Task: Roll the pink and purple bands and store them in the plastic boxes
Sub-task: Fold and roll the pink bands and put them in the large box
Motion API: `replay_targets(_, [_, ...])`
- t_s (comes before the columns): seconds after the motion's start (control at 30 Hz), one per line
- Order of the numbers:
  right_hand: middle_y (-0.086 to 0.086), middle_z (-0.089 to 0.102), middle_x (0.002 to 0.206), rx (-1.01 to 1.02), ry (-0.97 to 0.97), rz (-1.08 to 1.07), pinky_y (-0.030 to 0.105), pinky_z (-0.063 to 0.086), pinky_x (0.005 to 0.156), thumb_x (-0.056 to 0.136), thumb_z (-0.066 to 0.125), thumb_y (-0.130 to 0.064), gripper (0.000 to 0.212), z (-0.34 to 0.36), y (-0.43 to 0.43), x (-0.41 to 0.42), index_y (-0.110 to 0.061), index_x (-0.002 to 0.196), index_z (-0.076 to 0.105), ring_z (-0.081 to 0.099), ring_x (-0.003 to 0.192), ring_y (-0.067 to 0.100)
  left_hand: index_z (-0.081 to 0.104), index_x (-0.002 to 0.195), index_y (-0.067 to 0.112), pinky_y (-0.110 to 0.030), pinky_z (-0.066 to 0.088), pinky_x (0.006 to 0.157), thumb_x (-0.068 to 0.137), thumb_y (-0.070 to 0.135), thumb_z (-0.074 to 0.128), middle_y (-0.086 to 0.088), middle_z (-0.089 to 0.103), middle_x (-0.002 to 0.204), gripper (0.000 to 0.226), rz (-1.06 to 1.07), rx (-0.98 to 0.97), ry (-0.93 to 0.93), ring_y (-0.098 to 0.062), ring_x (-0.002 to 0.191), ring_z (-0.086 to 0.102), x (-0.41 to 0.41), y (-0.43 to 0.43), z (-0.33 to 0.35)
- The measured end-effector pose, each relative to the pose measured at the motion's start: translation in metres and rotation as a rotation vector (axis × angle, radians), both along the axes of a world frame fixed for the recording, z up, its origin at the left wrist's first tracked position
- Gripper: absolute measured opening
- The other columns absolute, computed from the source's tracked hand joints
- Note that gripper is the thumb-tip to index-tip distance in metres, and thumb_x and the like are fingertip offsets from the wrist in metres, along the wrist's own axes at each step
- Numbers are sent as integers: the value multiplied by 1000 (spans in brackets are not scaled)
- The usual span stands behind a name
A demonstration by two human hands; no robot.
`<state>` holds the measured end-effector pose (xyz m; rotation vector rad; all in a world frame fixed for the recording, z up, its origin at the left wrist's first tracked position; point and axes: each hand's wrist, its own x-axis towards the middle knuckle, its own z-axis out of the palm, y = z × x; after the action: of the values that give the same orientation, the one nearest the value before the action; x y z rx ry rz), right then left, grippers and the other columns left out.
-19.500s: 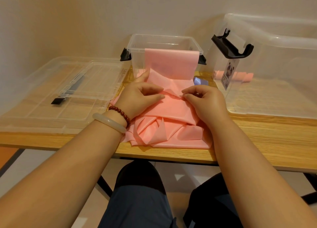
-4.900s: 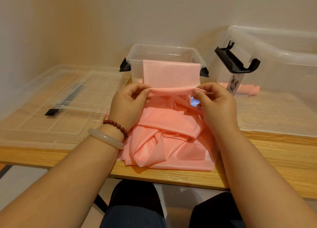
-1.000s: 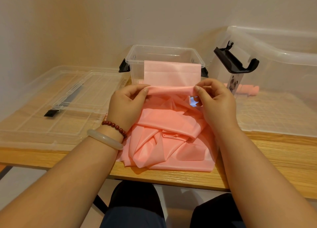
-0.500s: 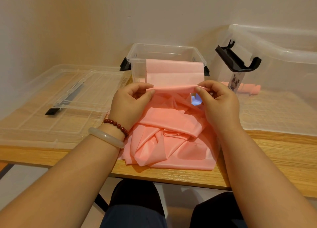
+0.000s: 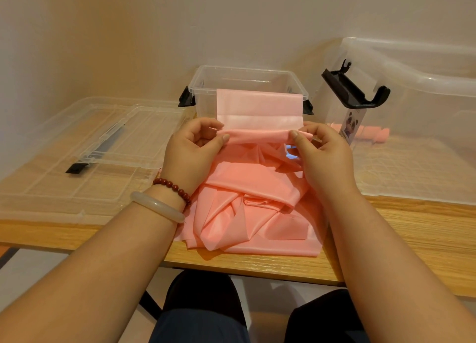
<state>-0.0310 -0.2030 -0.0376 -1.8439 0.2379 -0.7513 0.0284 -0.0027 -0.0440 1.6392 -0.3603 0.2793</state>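
Compared with the frame nineteen seconds back, both hands are raised off the heap, and the pink band (image 5: 257, 188) now carries a narrow rolled edge (image 5: 257, 136) between them. Over the last half second almost nothing shifts. The left hand (image 5: 190, 157) pinches the left end of that roll between thumb and curled fingers. The right hand (image 5: 324, 157) pinches the right end the same way. Above the roll, the band runs up and hangs over the front rim of the small clear box (image 5: 247, 70). Below it, the rest lies in loose folds on the wooden table (image 5: 399, 229), reaching the near edge. A plain pale wall (image 5: 231, 20) stands directly behind. Left of the heap lies a flat clear lid (image 5: 77, 190). Right of the small box stands a large clear box (image 5: 417, 79) with a raised black latch (image 5: 353, 91); a second pink roll (image 5: 372, 132) lies inside it. The left wrist carries a pale bangle (image 5: 157, 206) and dark red beads (image 5: 172, 186).
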Motion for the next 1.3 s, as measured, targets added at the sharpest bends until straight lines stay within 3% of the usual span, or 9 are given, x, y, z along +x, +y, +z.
replay_targets(0.1, [3, 70, 89, -5, 11, -15, 42, 61, 72, 91, 67, -20, 13, 2, 1, -2, -26, 80, 64, 71, 76, 13, 64, 93, 22, -17, 51, 68, 88, 3, 66, -16, 65, 88, 20, -20, 1, -17, -9, 73, 66, -2, -1, 1])
replay_targets(0.17, [4, 67, 91, 13, 10, 2, 44, 61, 63, 90, 68, -17, 16, 4, 3, -4, -28, 82, 61, 70, 75, 16, 67, 92, 18, -12, 49, 65, 89, 1, 63, -5, 66, 84, 19, -37, -5, -20, 0, 67, 63, -5, -2, 3])
replay_targets(0.3, [5, 63, 87, 40, -18, 26, 30, 56, 50, 90, 68, -11, 22, 7, 6, -6, -29, 81, 61, 66, 65, 11, 71, 95, 23, -17, 53, 72, 87, 6, 67, 2, 70, 85, 19, -38, -3, 16, -2, 73, 66, -7, -1, 3])
replay_targets(0.43, [3, 70, 89, 45, 0, 32, 20, 53, 59, 86, 73, -17, 7, 7, 2, -6, -23, 87, 71, 67, 72, 10, 69, 101, 28, -17, 53, 79, 84, 9, 72, 9, 69, 88, 25, -17, 55, 9, 2, 79, 62, -6, 0, 2])
replay_targets(0.53, [-2, 69, 98, -25, 43, 52, 21, 53, 69, 82, 77, -21, 18, 5, 1, -7, -22, 100, 71, 65, 83, 6, 70, 100, 27, -19, 53, 81, 86, 9, 69, 11, 68, 89, 22, 9, 68, -13, -1, 83, 64, -4, 0, 2])
replay_targets(0.73, [9, 64, 103, 27, 26, 87, 11, 47, 47, 94, 63, -10, 12, 8, 5, -9, -20, 98, 66, 61, 68, -5, 70, 98, 24, -23, 53, 84, 87, 9, 68, 8, 69, 91, 19, -12, 74, -28, -7, 87, 64, -2, 0, 1])
replay_targets(0.93, [4, 67, 98, 15, 45, 100, 13, 48, 48, 98, 56, -15, 21, 6, 6, -7, -34, 103, 62, 66, 80, 11, 69, 104, 20, -17, 52, 80, 87, 7, 68, 6, 69, 91, 21, -20, 58, -22, -1, 82, 64, -3, -1, 1])
replay_targets(1.13, [11, 67, 91, 82, 25, 85, 13, 47, 45, 100, 53, -13, 14, 10, 9, -9, -20, 96, 65, 63, 65, 0, 71, 91, 24, -15, 52, 72, 88, 13, 68, 5, 71, 81, 12, -8, 33, -4, -2, 74, 64, -3, -1, 2])
replay_targets(1.3, [4, 72, 90, 157, 54, 71, 25, 53, 45, 99, 55, -20, 12, 9, 10, -9, -17, 96, 66, 72, 74, 12, 71, 98, 17, -15, 52, 71, 92, 9, 62, 1, 71, 85, 14, -23, -26, 56, -1, 74, 66, -6, -1, 3])
